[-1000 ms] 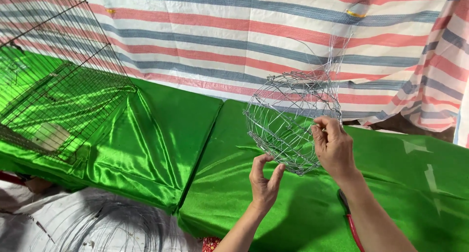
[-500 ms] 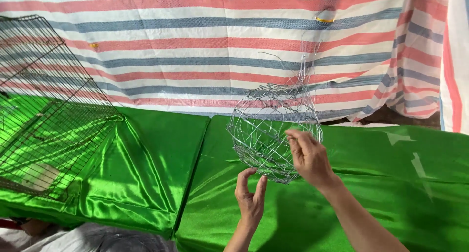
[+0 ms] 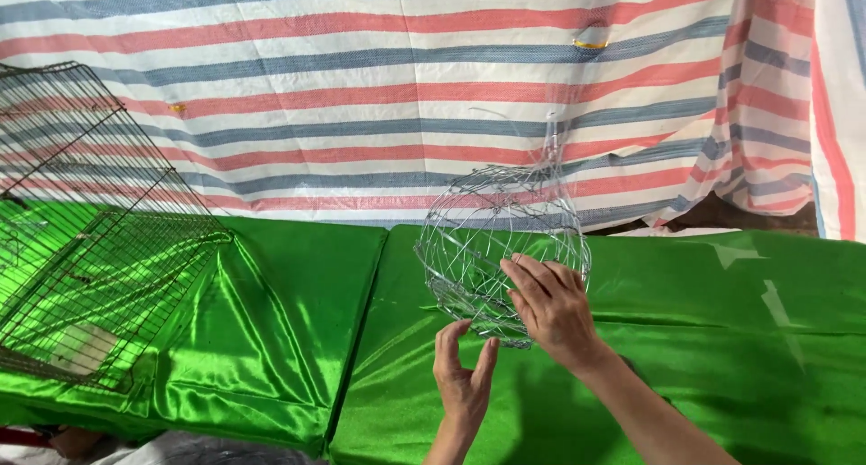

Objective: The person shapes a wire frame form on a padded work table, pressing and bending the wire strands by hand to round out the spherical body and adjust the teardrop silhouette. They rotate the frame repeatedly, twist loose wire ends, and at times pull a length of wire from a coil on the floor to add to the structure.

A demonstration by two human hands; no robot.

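Wire basket (image 3: 501,239), a rounded silver mesh shape with a twisted wire stem rising from its top, sits in the middle of the scene, held up just above the green satin cloth (image 3: 704,339) that covers the worktop. It is tilted a little, its stem pointing up toward the striped tarp (image 3: 361,95) that hangs as a backdrop on the far side.

Right hand (image 3: 552,307) lies against the near right side of the basket, palm down, its fingers (image 3: 528,280) laid together and curled over the mesh so that they press on the wires; whether they hook through the gaps cannot be told. Left hand (image 3: 462,379) is raised just below the basket's near lower edge, palm turned toward it, its fingers (image 3: 451,339) spread and upright; the fingertips come close to the lowest wires, but contact is not clear.

To the far left, well apart from both hands, a dark wire cage (image 3: 99,248) of straight grid panels rests on the green cloth, leaning back toward the tarp. A seam (image 3: 361,339) runs from far to near between two green-covered pads, just left of the left hand. The tarp carries red, blue and white horizontal stripes across the whole background.
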